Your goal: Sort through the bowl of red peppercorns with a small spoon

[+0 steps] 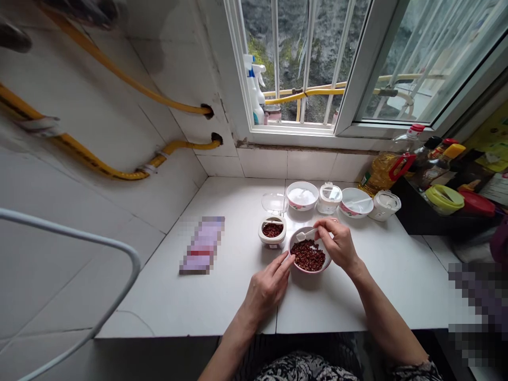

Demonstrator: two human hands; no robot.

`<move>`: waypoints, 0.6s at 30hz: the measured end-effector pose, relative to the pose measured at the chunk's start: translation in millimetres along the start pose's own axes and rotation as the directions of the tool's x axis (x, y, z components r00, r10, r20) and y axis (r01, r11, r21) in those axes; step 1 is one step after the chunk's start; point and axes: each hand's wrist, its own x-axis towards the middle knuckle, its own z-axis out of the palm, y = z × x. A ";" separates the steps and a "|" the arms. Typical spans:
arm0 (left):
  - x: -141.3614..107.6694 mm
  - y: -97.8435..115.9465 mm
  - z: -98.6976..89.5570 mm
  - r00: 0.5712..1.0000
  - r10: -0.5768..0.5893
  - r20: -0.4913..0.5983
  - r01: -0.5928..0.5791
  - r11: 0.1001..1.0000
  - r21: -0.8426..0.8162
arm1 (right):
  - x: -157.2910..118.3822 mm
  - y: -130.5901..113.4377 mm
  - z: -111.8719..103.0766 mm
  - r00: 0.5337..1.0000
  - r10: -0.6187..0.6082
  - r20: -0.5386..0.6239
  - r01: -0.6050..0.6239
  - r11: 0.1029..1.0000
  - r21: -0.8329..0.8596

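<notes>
A bowl with a pink rim [309,271] holds dark red, dried peppercorn-like pieces [308,256]. My left hand [270,286] grips the bowl's left edge, fingers pressed together against it. Pinched in my right hand [336,243] is a small white spoon [304,235], its scoop over the back left part of the bowl, just above the pieces. Just left of the bowl stands a small white jar [272,241] with its clear lid [274,203] flipped open. Similar dark red pieces fill the jar.
Behind stand a bowl of white powder [302,196], a white lidded jar [329,198], another bowl [356,203] and a second lidded jar [384,205]. An oil bottle [387,164] and condiments stand at the right. A blurred purple packet [203,244] lies left.
</notes>
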 end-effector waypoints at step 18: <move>0.9 0.1 1.2 1.000 0.001 -0.006 -0.001 1.000 -0.016 | -4.1 8.9 8.1 0.954 0.193 0.228 -0.215 0.973 0.079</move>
